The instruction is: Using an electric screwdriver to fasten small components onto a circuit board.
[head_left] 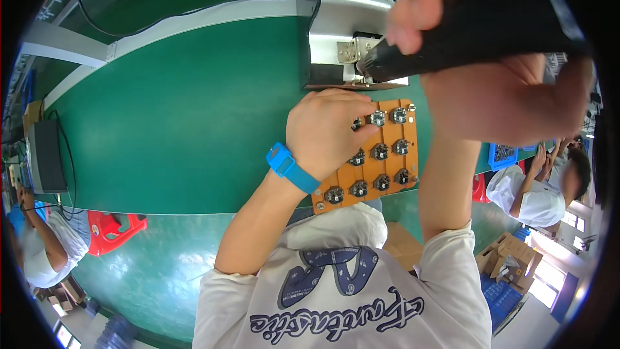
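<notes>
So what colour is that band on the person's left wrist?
Bright blue; the wristband shows best in the head view, just below the left hand.

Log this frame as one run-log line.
left hand: resting on orange tray, fingers at a small round part | right hand: gripping black power tool above tray | bench: green

1. The orange tray (413, 130) looks like matt board, with small shiny metal-and-black-plastic parts (380, 151) seated in it.
2. The tool (478, 22) gripped by the right hand (497, 84) reads as matt black plastic.
3. The green bench top (194, 123) is smooth, slightly glossy.
4. The wristband (292, 168) on the left hand (326, 130) looks like smooth blue rubbery plastic.
5. The fixture (352, 50) is seen as bare, bright metal.
</notes>
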The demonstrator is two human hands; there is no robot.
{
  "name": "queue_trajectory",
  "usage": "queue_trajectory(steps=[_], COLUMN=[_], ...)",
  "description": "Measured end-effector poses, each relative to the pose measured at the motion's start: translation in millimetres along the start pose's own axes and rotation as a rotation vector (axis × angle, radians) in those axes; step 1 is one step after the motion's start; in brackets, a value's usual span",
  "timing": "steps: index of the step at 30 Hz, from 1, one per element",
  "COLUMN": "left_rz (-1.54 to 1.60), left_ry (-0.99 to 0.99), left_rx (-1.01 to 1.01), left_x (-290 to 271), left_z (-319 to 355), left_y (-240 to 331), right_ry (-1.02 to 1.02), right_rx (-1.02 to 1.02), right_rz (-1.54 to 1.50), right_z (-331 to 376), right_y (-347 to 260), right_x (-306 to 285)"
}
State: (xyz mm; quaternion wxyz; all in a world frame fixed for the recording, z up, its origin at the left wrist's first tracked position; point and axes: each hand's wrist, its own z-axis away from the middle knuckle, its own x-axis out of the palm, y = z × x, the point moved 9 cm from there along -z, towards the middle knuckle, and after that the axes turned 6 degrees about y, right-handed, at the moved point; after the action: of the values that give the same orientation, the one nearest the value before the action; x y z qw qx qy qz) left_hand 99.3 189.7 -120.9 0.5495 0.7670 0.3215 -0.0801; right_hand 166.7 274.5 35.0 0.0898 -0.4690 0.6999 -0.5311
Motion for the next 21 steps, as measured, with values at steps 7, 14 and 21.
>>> queue_trajectory(steps=[7, 14, 21], left_rz=[-0.047, -0.013, -0.025], left_ry=[-0.003, -0.018, -0.023], left_rx=[-0.020, -0.054, -0.068], left_x=[-5, -3, -5], left_z=[2, -2, 0], left_y=[-4, 1, -1], right_ry=[0.005, -0.003, 0.031], right_rx=[0.006, -0.017, -0.097], right_rz=[-0.015, 0.166, 0.113], right_z=[15, 54, 56], right_y=[-14, -11, -1], right_x=[-4, -30, -39])
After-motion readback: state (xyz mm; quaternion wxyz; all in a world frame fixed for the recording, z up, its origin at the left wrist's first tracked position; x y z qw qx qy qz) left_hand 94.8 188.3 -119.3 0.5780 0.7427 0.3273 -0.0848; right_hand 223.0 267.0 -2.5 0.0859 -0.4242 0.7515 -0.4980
